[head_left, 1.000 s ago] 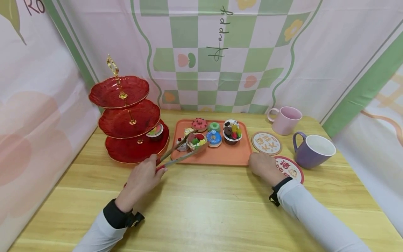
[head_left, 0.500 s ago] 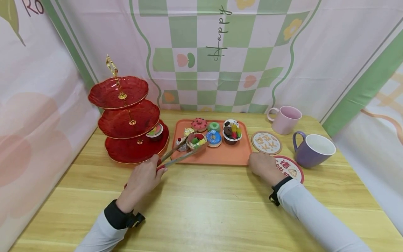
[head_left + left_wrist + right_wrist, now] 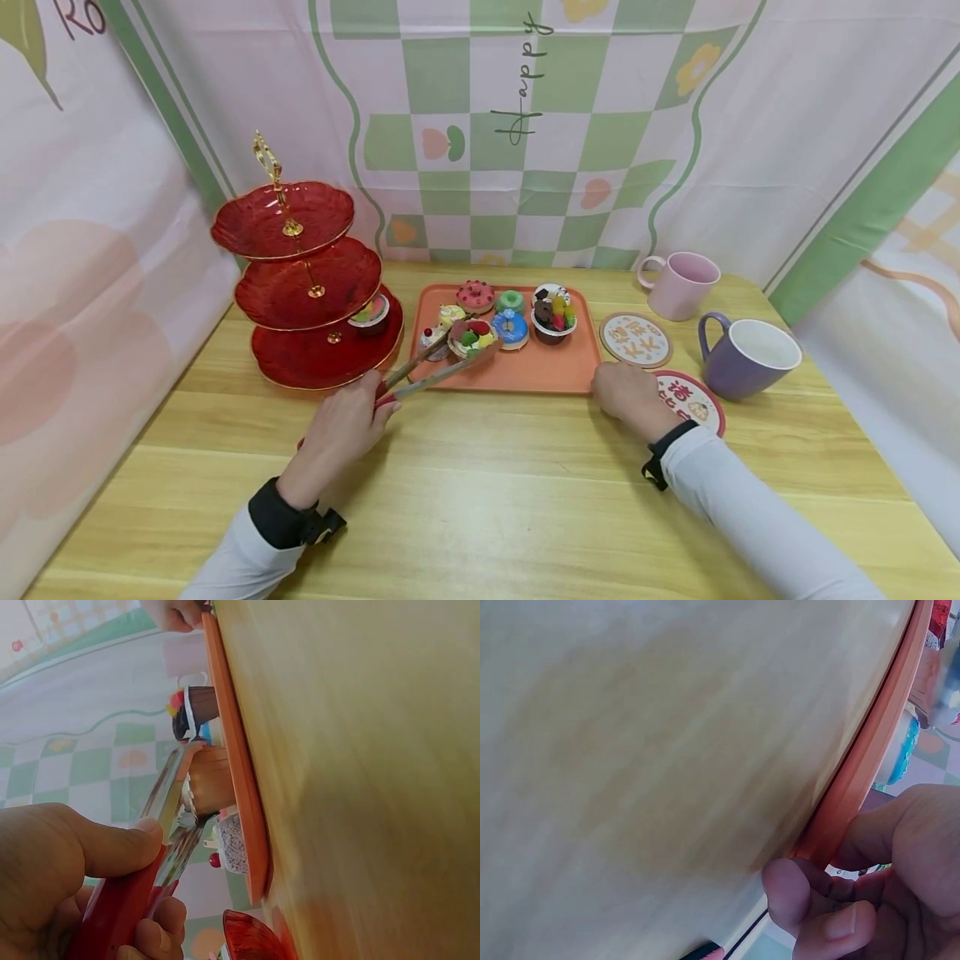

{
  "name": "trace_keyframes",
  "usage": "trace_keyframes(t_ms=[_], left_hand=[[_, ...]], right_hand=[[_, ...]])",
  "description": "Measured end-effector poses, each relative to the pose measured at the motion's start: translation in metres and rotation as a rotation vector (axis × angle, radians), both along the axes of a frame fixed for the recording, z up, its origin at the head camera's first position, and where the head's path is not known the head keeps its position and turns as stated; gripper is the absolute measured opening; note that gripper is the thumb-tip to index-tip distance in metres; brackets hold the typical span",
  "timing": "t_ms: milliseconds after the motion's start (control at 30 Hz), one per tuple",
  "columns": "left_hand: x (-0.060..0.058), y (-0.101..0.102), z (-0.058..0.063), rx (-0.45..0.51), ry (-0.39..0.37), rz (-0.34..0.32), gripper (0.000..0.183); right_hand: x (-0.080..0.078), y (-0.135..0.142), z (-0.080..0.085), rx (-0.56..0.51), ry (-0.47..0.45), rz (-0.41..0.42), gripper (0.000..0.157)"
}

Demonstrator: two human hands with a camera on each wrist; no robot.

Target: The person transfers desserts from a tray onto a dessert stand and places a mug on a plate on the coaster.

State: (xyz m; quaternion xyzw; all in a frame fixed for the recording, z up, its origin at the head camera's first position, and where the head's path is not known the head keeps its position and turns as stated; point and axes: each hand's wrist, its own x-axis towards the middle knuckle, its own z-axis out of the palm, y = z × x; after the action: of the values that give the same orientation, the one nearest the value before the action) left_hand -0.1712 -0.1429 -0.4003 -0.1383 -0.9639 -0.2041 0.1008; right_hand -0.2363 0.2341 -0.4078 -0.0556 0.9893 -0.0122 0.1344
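My left hand (image 3: pixel 341 433) grips red-handled metal tongs (image 3: pixel 408 383); the thumb presses along one handle in the left wrist view. The arms of the tongs lie on both sides of a fruit-topped toy cupcake (image 3: pixel 472 340), whose brown base (image 3: pixel 212 780) shows just behind the tray's rim. Whether its bottom touches the tray is hidden. On the right, my right hand (image 3: pixel 626 390) pinches the near right corner of the orange tray (image 3: pixel 525 379) between thumb and fingers. Around the cupcake stand a blue donut (image 3: pixel 511 330), a cherry-topped cake (image 3: pixel 433 343) and a chocolate fruit cupcake (image 3: pixel 553 321).
A red three-tier stand (image 3: pixel 315 287) with a cupcake (image 3: pixel 370 315) on its lowest plate stands left of the tray. To the right are two round coasters (image 3: pixel 636 340), a pink mug (image 3: pixel 681 287) and a purple mug (image 3: pixel 746 358). A curtain hangs behind.
The tongs and the fruit-topped cupcake have shifted slightly to the right, with the left hand following a little. My right hand stays at the tray corner.
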Motion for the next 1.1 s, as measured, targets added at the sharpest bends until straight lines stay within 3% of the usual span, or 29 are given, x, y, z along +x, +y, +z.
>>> trace_keyframes(t_ms=[300, 900, 1100], left_hand=[[0.007, -0.002, 0.005, 0.024, 0.025, -0.010, 0.031], [0.025, -0.025, 0.013, 0.028, -0.018, 0.050, 0.035], [0.029, -0.034, 0.017, 0.017, 0.000, 0.059, 0.036]], right_hand=[[0.001, 0.002, 0.000, -0.012, 0.022, 0.015, 0.012], [-0.001, 0.001, 0.000, -0.005, 0.017, 0.026, 0.011], [-0.001, 0.002, 0.000, -0.001, 0.020, 0.038, 0.010]])
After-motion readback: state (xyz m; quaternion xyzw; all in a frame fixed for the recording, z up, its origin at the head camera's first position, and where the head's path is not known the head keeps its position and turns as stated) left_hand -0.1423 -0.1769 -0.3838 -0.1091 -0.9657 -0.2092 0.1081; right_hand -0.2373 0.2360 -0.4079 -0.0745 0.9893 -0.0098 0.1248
